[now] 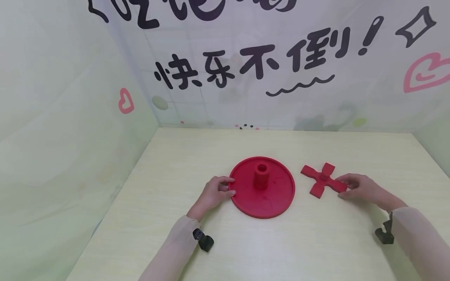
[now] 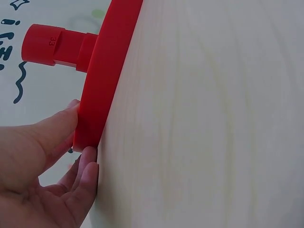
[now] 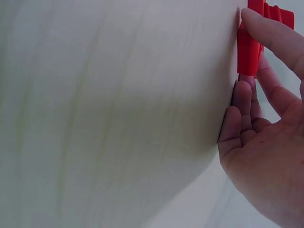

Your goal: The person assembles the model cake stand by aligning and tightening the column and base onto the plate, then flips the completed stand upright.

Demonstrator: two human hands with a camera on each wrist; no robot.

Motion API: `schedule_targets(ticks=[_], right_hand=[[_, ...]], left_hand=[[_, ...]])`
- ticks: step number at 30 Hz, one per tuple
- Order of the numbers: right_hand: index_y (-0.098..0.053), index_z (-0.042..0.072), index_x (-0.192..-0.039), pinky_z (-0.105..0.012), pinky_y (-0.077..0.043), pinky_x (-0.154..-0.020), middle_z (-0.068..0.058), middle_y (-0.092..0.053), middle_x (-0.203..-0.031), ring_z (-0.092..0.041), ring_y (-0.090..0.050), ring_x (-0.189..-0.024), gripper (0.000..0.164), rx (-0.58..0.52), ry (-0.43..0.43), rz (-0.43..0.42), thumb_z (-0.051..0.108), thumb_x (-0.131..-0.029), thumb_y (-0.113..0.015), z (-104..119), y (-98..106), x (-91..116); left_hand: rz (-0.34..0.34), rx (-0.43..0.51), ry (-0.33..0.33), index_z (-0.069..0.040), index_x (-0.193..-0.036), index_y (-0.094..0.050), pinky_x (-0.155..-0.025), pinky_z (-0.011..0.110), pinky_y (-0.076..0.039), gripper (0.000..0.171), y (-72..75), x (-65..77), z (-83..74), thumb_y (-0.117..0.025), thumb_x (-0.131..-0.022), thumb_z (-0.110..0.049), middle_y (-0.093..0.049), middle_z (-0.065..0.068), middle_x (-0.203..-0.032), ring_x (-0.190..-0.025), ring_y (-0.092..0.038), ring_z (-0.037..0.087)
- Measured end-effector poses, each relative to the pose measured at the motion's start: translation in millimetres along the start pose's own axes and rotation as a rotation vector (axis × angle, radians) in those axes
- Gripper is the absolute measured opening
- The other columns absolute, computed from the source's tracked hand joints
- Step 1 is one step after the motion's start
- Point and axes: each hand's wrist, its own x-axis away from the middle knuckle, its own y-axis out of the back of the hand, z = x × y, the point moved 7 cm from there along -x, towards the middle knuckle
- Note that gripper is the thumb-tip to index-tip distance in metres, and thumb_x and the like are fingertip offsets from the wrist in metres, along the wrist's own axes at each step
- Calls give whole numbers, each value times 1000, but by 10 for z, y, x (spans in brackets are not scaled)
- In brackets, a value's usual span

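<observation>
A red round base (image 1: 246,201) with a low rim lies flat on the table, and a hollow upright post (image 1: 261,177) rises from its middle. My left hand (image 1: 214,192) holds the base's left rim between thumb and fingers; the left wrist view shows the rim's side and the number 33 on the post (image 2: 52,42). To the right lies a red four-armed cross piece (image 1: 318,189) with a short round stub at its centre. My right hand (image 1: 363,190) pinches the end of its right arm. In the right wrist view, thumb and fingers flank that arm (image 3: 248,52), with several curled fingers resting on the table.
The pale wooden table (image 1: 168,171) runs back to a printed cloth wall (image 1: 225,105) with black lettering. Another cloth wall (image 1: 70,136) stands along the left. Small black devices (image 1: 204,240) sit on both wrists, below light sleeves (image 1: 172,249).
</observation>
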Motion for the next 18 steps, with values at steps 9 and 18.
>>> schedule_targets(ticks=[9, 18], right_hand=[[-52, -5, -119, -33, -44, -69, -14, -56, -101, -29, -48, -91, 57, 41, 55, -22, 24, -76, -74, 62, -17, -7], [-52, -5, -120, -32, -44, -67, -13, -55, -99, -28, -49, -88, 55, 42, 26, -44, 24, -78, -72, 27, -5, 1]], left_hand=[[5, 8, -5, -12, -116, -62, -72, 28, -50, 35, 6, 11, -2, -71, -81, -14, -50, 6, -101, -88, -55, 19], [6, 14, -7, -11, -116, -62, -72, 28, -50, 35, 8, 16, -5, -70, -81, -13, -50, 6, -101, -87, -55, 19]])
